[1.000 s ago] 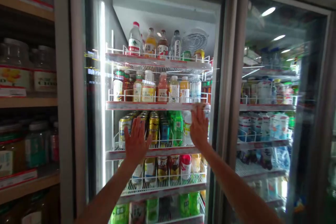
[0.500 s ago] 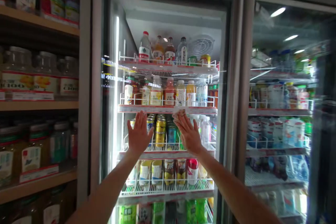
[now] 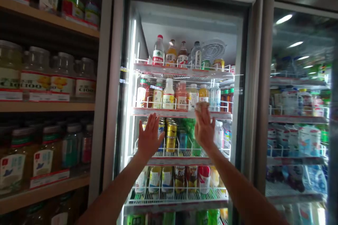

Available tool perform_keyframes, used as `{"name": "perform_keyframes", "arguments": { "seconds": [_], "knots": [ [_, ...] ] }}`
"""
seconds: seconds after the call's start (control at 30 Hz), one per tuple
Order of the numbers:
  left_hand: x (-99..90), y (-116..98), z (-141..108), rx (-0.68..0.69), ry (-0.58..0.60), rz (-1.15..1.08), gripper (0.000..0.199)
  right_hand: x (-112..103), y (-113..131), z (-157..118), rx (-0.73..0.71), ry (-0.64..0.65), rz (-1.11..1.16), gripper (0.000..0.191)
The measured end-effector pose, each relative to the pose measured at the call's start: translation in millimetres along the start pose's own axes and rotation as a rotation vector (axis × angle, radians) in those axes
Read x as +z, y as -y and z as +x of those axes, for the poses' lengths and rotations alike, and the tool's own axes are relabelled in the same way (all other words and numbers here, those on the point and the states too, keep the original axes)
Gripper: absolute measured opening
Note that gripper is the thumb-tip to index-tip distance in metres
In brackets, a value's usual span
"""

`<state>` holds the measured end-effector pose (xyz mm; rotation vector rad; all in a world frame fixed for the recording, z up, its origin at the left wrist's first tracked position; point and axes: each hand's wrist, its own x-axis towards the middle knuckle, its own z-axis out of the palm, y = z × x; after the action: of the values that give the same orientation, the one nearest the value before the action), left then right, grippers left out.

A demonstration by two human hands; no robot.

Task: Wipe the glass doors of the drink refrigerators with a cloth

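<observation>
Both arms reach toward the glass door (image 3: 190, 17) of a lit drinks fridge. My left hand (image 3: 150, 137) lies flat near the glass with its fingers spread and nothing in it, before the shelf of cans. On the right, my right hand (image 3: 205, 128) is raised with a crumpled pale cloth (image 3: 202, 106) under its fingertips, pressed toward the glass. Behind the door a gold can (image 3: 171, 136) stands between the hands, and bottles (image 3: 168, 95) line the shelf above. The hand is slightly blurred, so its exact contact with the glass is unclear.
Wooden shelves (image 3: 47, 107) with large jars and bottles stand at the left. A vertical metal door frame (image 3: 260, 91) separates this fridge from a second glass-fronted one (image 3: 298, 112) on the right, also filled with drinks. Ceiling lights reflect in its glass.
The view has shifted left, so the fridge appears farther right. My right hand and the cloth have moved up and to the right across the glass; my left hand stays open near the same shelf.
</observation>
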<state>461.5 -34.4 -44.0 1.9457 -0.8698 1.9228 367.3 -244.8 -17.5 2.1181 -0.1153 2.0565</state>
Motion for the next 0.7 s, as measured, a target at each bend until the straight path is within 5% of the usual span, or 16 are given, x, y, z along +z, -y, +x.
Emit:
{"name": "perform_keyframes", "arguments": {
  "seconds": [0.07, 0.13, 0.3, 0.5, 0.63, 0.7],
  "knots": [
    [-0.8, 7.6, 0.3, -0.049, 0.010, -0.026, 0.065, 4.5, -2.4, 8.4, 0.154, -0.093, -0.010, 0.063],
    [-3.4, 14.9, 1.1, -0.074, 0.053, -0.055, 0.064, 11.3, 11.0, 8.2, 0.134, -0.059, 0.002, 0.063],
    [-19.6, 35.5, 4.9, -0.117, 0.197, -0.122, 0.063, 9.9, 63.6, -1.4, -0.333, 0.278, 0.100, 0.056],
    [-36.8, 72.7, 0.7, -0.189, 0.307, -0.155, 0.063, 13.7, 75.1, 24.1, 0.051, 0.180, 0.117, 0.054],
    [-41.6, 86.7, -9.3, -0.246, 0.349, -0.191, 0.067, 17.6, 108.4, 7.5, -0.321, 0.389, 0.213, 0.054],
    [-44.5, 90.7, -13.6, -0.261, 0.387, -0.199, 0.067, 12.4, 120.8, 8.7, -0.379, 0.427, 0.217, 0.051]
  ]
}}
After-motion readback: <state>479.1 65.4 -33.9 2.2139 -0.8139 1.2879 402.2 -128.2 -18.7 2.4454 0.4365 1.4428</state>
